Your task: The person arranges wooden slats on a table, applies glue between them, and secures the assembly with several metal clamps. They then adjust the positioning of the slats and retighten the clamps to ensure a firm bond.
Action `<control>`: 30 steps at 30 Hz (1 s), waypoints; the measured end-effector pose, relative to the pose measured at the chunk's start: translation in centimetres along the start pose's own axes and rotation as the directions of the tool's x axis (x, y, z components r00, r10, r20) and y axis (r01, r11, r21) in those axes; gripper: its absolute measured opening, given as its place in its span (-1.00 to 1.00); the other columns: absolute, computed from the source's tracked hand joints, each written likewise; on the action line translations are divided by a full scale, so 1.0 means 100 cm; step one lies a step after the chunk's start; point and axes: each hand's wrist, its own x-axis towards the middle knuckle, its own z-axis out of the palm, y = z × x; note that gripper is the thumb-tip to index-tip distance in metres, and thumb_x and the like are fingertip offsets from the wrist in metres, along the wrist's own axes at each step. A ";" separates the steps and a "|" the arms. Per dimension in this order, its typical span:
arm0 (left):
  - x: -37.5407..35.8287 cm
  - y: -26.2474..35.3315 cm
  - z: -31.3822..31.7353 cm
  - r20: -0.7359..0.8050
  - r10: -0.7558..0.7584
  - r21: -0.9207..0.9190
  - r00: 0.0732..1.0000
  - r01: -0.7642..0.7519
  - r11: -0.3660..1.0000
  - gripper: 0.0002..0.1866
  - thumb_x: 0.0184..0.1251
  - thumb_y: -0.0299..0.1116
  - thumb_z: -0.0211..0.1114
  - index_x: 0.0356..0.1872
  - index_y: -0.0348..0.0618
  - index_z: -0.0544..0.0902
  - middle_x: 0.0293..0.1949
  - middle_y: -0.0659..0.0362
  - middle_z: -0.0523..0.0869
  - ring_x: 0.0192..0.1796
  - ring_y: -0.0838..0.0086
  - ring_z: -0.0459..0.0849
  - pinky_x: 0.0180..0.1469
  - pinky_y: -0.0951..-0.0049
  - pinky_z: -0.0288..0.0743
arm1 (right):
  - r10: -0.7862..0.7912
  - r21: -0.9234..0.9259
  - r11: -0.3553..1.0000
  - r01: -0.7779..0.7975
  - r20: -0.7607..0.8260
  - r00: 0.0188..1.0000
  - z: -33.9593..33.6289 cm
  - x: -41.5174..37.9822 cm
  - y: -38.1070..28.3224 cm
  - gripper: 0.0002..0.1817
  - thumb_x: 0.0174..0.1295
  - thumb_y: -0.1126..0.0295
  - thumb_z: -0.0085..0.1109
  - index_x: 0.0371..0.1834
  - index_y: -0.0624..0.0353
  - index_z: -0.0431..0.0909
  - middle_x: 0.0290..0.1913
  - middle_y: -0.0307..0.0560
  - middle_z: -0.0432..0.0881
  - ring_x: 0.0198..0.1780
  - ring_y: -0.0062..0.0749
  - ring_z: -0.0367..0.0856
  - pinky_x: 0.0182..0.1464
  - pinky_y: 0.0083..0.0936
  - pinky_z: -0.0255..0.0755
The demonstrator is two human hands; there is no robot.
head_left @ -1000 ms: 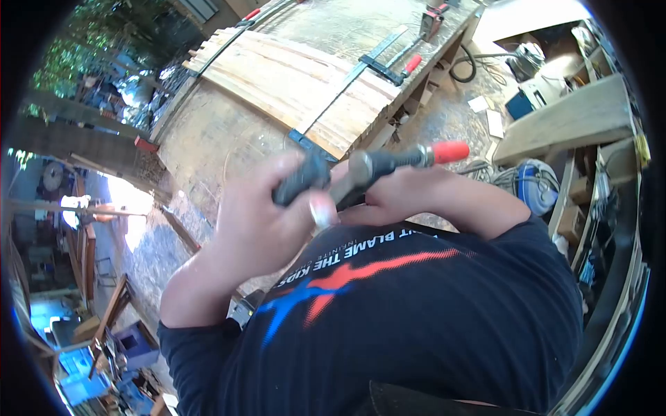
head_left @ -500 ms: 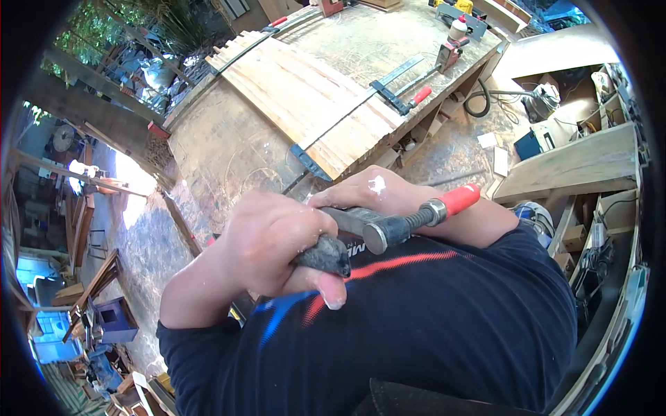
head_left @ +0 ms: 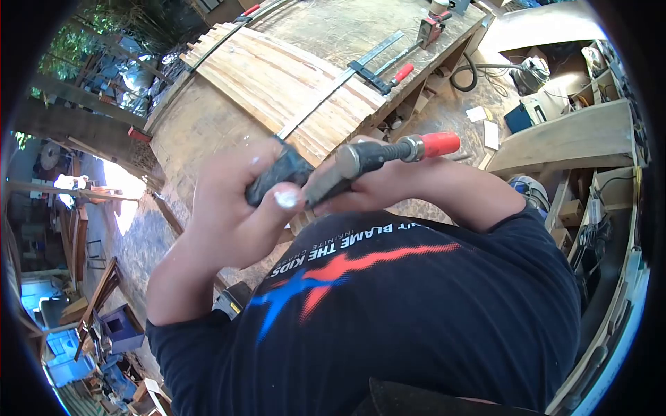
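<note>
A bar clamp with a red handle is held in front of my chest, above the near end of the bench. My left hand is closed around its dark jaw end, with a white smear on the thumb. My right hand grips the clamp from behind, close to the screw arm; its fingers are partly hidden. Just beyond my hands lies a panel of wooden strips. A second bar clamp spans the panel's near end, and another clamp crosses its far end.
The panel rests on a worn workbench. A red-and-black clamp stands at its right edge. On the floor to the right are a black hose and a curved wooden panel. A purple box sits at the lower left.
The clamp in my hands has moved up and left, toward the bench. My left hand has turned, bringing its thumb up onto the jaw end. The view has shifted slightly.
</note>
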 end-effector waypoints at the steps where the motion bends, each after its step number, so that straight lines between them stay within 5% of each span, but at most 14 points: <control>1: -0.003 0.001 0.000 0.038 0.043 0.018 0.998 -0.044 0.999 -0.32 0.45 0.40 0.19 -0.52 -0.08 0.56 -0.62 0.28 0.53 -0.59 0.56 0.54 -0.51 0.47 0.35 | -0.059 0.006 0.998 0.059 0.021 0.998 -0.002 -0.004 0.003 -0.76 0.29 0.22 0.42 -0.07 0.08 0.73 -0.28 -0.05 0.78 -0.22 -0.10 0.80 -0.15 -0.26 0.65; 3: -0.009 -0.002 -0.002 0.151 0.204 0.142 0.967 -0.226 0.964 -0.28 0.45 0.43 0.16 -0.47 -0.13 0.54 -0.61 0.28 0.56 -0.57 0.60 0.54 -0.50 0.52 0.37 | -0.092 -0.005 0.996 0.092 0.018 0.996 -0.005 -0.009 0.006 -0.77 0.30 0.25 0.42 -0.07 0.08 0.72 -0.24 -0.06 0.80 -0.18 -0.13 0.80 -0.12 -0.28 0.66; 7: -0.007 -0.012 0.017 -0.040 0.052 -0.077 0.998 -0.055 0.995 -0.32 0.47 0.37 0.18 -0.40 -0.18 0.53 -0.58 0.26 0.60 -0.56 0.59 0.57 -0.49 0.56 0.39 | -0.020 -0.175 0.984 0.025 0.029 0.999 -0.005 -0.027 0.008 -0.74 0.29 0.24 0.43 -0.03 0.09 0.71 -0.20 -0.03 0.80 -0.17 -0.10 0.79 -0.11 -0.26 0.66; 12: 0.000 0.003 0.034 -0.016 0.232 -0.058 0.972 -0.233 0.971 -0.38 0.52 0.27 0.20 -0.32 -0.21 0.51 -0.53 0.14 0.62 -0.57 0.51 0.59 -0.53 0.51 0.43 | 0.062 0.205 0.975 -0.085 0.113 0.992 -0.012 -0.021 -0.002 -0.64 0.28 0.10 0.42 -0.07 0.15 0.68 -0.30 0.06 0.77 -0.23 0.02 0.77 -0.14 -0.18 0.61; 15: 0.003 0.011 0.034 0.023 0.143 0.034 0.989 -0.144 0.989 -0.36 0.50 0.31 0.20 -0.37 -0.17 0.48 -0.53 0.14 0.64 -0.57 0.51 0.61 -0.53 0.49 0.44 | 0.057 0.251 0.964 -0.085 0.114 0.992 0.002 -0.025 -0.001 -0.60 0.28 0.12 0.42 0.03 0.17 0.68 -0.26 0.09 0.78 -0.23 0.05 0.77 -0.15 -0.17 0.61; 18: -0.001 0.018 0.037 0.142 0.012 -0.099 0.990 0.002 0.995 -0.32 0.46 0.37 0.20 -0.42 -0.15 0.48 -0.55 0.19 0.62 -0.58 0.53 0.61 -0.52 0.52 0.41 | -0.073 0.262 0.965 0.027 0.169 0.983 -0.006 -0.033 0.002 -0.62 0.28 0.14 0.41 0.02 0.15 0.70 -0.25 0.09 0.78 -0.22 0.05 0.76 -0.15 -0.17 0.61; 21: -0.005 0.022 0.042 0.163 -0.096 -0.263 0.982 0.137 0.955 -0.28 0.42 0.43 0.18 -0.45 -0.14 0.51 -0.59 0.26 0.59 -0.59 0.57 0.57 -0.53 0.54 0.36 | -0.033 0.245 0.969 -0.037 0.278 0.960 -0.017 -0.035 -0.002 -0.65 0.29 0.15 0.39 0.01 0.13 0.70 -0.22 0.06 0.78 -0.19 0.01 0.77 -0.11 -0.18 0.61; 23: -0.002 0.026 0.047 0.117 -0.081 -0.195 0.990 0.103 0.975 -0.28 0.42 0.44 0.17 -0.45 -0.14 0.51 -0.60 0.27 0.58 -0.59 0.59 0.55 -0.53 0.55 0.33 | 0.006 0.222 0.972 -0.074 0.294 0.956 -0.023 -0.038 -0.004 -0.66 0.31 0.15 0.38 0.02 0.11 0.70 -0.21 0.04 0.78 -0.16 -0.05 0.78 -0.08 -0.21 0.61; 24: 0.000 0.027 0.049 0.097 -0.073 -0.161 0.993 0.088 0.983 -0.27 0.42 0.45 0.17 -0.45 -0.14 0.52 -0.61 0.28 0.57 -0.59 0.60 0.54 -0.53 0.55 0.32 | -0.028 0.228 0.974 -0.010 0.166 0.986 -0.015 -0.041 0.002 -0.67 0.31 0.15 0.37 0.01 0.11 0.71 -0.22 0.04 0.78 -0.16 -0.05 0.78 -0.08 -0.21 0.61; 25: -0.002 0.015 0.046 0.069 0.003 -0.132 0.998 0.007 0.991 -0.49 0.43 0.12 0.37 -0.37 -0.20 0.59 -0.44 0.10 0.63 -0.54 0.32 0.62 -0.46 0.37 0.45 | -0.063 0.225 0.973 0.052 0.040 0.997 -0.002 -0.044 0.013 -0.67 0.32 0.15 0.37 0.00 0.10 0.71 -0.23 0.05 0.78 -0.16 -0.05 0.78 -0.09 -0.21 0.61; 26: 0.000 0.012 0.043 0.082 -0.029 -0.150 0.996 0.041 0.988 -0.49 0.43 0.13 0.38 -0.37 -0.20 0.59 -0.45 0.11 0.62 -0.54 0.32 0.62 -0.45 0.38 0.45 | -0.098 0.215 0.970 0.116 -0.089 0.991 0.007 -0.045 0.019 -0.68 0.32 0.15 0.37 0.00 0.09 0.72 -0.25 0.05 0.78 -0.16 -0.05 0.78 -0.09 -0.21 0.61; 28: 0.001 0.008 0.041 0.098 -0.093 -0.181 0.991 0.110 0.977 -0.48 0.43 0.13 0.38 -0.37 -0.20 0.59 -0.48 0.13 0.61 -0.54 0.31 0.62 -0.45 0.38 0.46 | -0.078 0.174 0.982 0.068 0.051 0.996 -0.007 -0.046 0.017 -0.71 0.34 0.14 0.36 -0.06 0.09 0.70 -0.28 0.03 0.76 -0.18 0.00 0.77 -0.09 -0.19 0.61; 29: 0.001 0.009 0.044 0.112 -0.022 -0.127 0.994 0.036 0.991 -0.31 0.47 0.38 0.19 -0.46 -0.14 0.52 -0.61 0.27 0.57 -0.57 0.58 0.55 -0.52 0.49 0.38 | -0.107 0.193 0.977 0.086 0.100 0.989 -0.010 -0.047 0.023 -0.71 0.34 0.13 0.36 -0.07 0.09 0.69 -0.28 0.03 0.76 -0.18 0.01 0.77 -0.10 -0.18 0.61; 30: 0.002 0.007 0.044 0.129 0.085 -0.069 0.988 -0.077 0.995 -0.31 0.46 0.38 0.20 -0.45 -0.15 0.52 -0.61 0.27 0.57 -0.57 0.57 0.56 -0.52 0.49 0.39 | -0.136 0.204 0.973 0.106 0.138 0.981 -0.012 -0.047 0.029 -0.71 0.34 0.12 0.36 -0.09 0.09 0.68 -0.29 0.02 0.76 -0.18 0.01 0.77 -0.10 -0.17 0.62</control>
